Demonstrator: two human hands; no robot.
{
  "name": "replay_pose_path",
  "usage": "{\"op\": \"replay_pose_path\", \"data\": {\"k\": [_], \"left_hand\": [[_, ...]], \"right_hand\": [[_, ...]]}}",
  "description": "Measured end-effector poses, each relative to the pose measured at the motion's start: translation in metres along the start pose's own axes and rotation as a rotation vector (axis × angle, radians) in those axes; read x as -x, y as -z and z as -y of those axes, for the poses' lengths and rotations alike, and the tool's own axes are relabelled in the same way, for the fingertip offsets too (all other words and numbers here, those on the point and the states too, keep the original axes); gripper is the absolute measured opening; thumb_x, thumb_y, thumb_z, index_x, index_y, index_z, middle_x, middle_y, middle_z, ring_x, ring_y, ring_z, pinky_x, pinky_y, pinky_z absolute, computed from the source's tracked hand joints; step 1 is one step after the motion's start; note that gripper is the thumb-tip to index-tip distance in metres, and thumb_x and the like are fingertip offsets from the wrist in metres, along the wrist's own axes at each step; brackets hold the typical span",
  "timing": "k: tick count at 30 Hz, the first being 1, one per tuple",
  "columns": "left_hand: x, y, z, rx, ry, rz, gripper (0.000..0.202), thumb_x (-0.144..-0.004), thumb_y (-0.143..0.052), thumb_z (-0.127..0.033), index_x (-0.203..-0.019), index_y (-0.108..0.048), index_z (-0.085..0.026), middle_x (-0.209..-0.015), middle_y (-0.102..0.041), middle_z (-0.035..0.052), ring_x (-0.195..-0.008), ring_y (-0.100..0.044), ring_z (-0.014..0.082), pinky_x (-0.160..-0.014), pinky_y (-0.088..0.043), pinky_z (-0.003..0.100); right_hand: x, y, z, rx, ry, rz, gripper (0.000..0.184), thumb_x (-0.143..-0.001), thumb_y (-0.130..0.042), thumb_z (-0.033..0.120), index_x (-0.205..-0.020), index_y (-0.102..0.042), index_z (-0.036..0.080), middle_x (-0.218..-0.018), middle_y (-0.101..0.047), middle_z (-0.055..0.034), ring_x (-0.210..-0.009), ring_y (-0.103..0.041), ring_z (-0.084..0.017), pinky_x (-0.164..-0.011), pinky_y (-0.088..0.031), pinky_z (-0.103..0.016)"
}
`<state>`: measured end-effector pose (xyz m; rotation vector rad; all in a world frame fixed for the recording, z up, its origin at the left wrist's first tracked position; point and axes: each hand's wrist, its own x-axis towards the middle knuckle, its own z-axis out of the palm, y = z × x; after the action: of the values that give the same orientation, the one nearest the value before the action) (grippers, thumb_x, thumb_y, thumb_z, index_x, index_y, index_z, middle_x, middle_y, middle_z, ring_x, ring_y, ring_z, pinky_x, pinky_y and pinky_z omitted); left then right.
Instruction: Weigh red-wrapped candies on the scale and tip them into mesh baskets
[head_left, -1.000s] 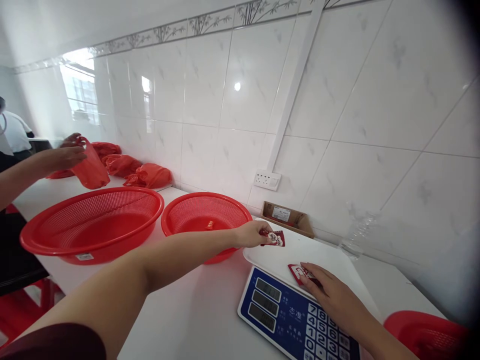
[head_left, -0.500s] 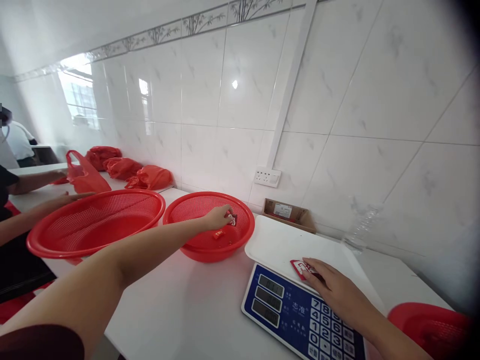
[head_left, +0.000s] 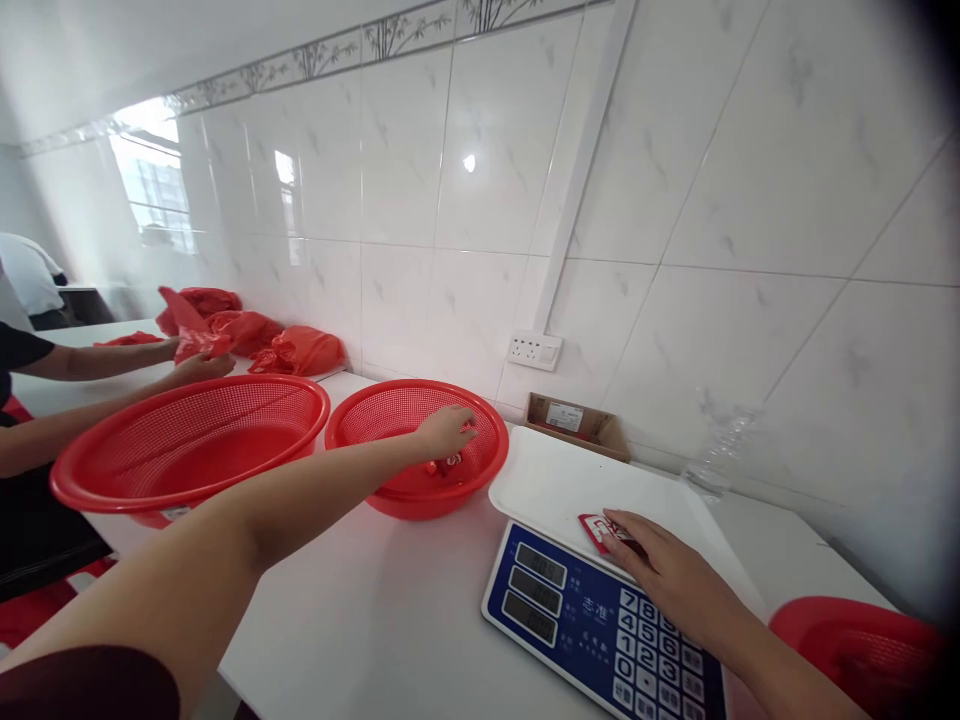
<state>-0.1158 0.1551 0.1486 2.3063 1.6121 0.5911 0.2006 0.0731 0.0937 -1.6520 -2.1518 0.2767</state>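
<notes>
My left hand [head_left: 448, 432] is over the middle red mesh basket [head_left: 420, 508], fingers apart and holding nothing. Just below the fingers, small red packets [head_left: 450, 462] are in the basket, one with white print. My right hand [head_left: 660, 565] is at the front edge of the white pan [head_left: 570, 470] of a digital scale. Its thumb and fingers are closed on a flat red packet [head_left: 595, 530] with white lettering. The scale's blue keypad panel [head_left: 585, 625] with its displays lies under and beside that hand.
A larger red basket [head_left: 187, 485] stands at left, beside a co-worker's hands [head_left: 206, 365] with a red plastic bag [head_left: 191, 330]. More tied red bags [head_left: 304, 350] lie by the wall. Behind the scale are a cardboard box [head_left: 574, 425] and clear plastic [head_left: 720, 455]. Another red basket [head_left: 855, 650] is at right.
My left hand has let go of the packet, which is now lower in the middle basket. My right hand has barely moved. The co-worker's hands have moved with the bag toward the wall.
</notes>
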Motion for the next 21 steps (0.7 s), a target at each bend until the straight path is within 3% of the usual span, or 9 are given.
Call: {"op": "replay_pose_path", "data": {"k": [3, 7, 11, 15, 21], "left_hand": [[0.001, -0.014, -0.036, -0.004, -0.165, 0.026, 0.025, -0.089, -0.045, -0.033, -0.105, -0.056, -0.019, -0.113, -0.056, 0.0076, -0.102, -0.051, 0.0213, -0.085, -0.041, 0.034], [0.001, -0.042, -0.088, -0.027, -0.386, 0.154, 0.030, -0.087, -0.048, -0.040, -0.108, -0.058, -0.021, -0.113, -0.060, 0.0065, -0.112, -0.047, 0.0238, -0.091, -0.037, 0.033], [-0.004, -0.065, -0.124, -0.070, -0.457, 0.249, 0.044, -0.084, -0.050, -0.048, -0.115, -0.055, -0.017, -0.113, -0.060, 0.0116, -0.113, -0.046, 0.0293, -0.089, -0.039, 0.040], [-0.008, -0.079, -0.138, -0.090, -0.431, 0.295, 0.043, -0.079, -0.057, -0.043, -0.112, -0.056, -0.016, -0.105, -0.062, 0.0143, -0.105, -0.051, 0.0335, -0.083, -0.043, 0.044], [-0.001, -0.086, -0.136, 0.041, -0.420, 0.251, 0.048, -0.077, -0.059, -0.027, -0.122, -0.045, -0.017, -0.119, -0.053, 0.0113, -0.100, -0.055, 0.0245, -0.081, -0.044, 0.033]], "right_hand": [[0.000, 0.002, 0.004, 0.004, -0.014, -0.012, 0.058, -0.082, -0.036, 0.058, -0.119, -0.055, 0.018, -0.128, -0.055, -0.0086, -0.118, -0.048, -0.026, -0.101, -0.038, -0.044], [-0.001, 0.003, 0.002, -0.044, -0.052, -0.083, 0.052, -0.085, -0.030, 0.051, -0.117, -0.056, 0.019, -0.124, -0.058, -0.0079, -0.115, -0.052, -0.025, -0.099, -0.041, -0.043], [-0.003, 0.004, -0.007, -0.065, -0.095, -0.158, 0.049, -0.087, -0.026, 0.046, -0.117, -0.054, 0.021, -0.121, -0.059, -0.0080, -0.112, -0.054, -0.023, -0.097, -0.042, -0.043], [-0.004, 0.005, -0.008, -0.080, -0.077, -0.169, 0.049, -0.086, -0.026, 0.046, -0.116, -0.054, 0.019, -0.121, -0.060, -0.0091, -0.111, -0.054, -0.023, -0.097, -0.041, -0.042], [-0.001, 0.008, 0.002, -0.098, -0.067, -0.149, 0.048, -0.086, -0.027, 0.050, -0.116, -0.051, 0.022, -0.116, -0.062, -0.0081, -0.107, -0.056, -0.024, -0.093, -0.043, -0.042]]}}
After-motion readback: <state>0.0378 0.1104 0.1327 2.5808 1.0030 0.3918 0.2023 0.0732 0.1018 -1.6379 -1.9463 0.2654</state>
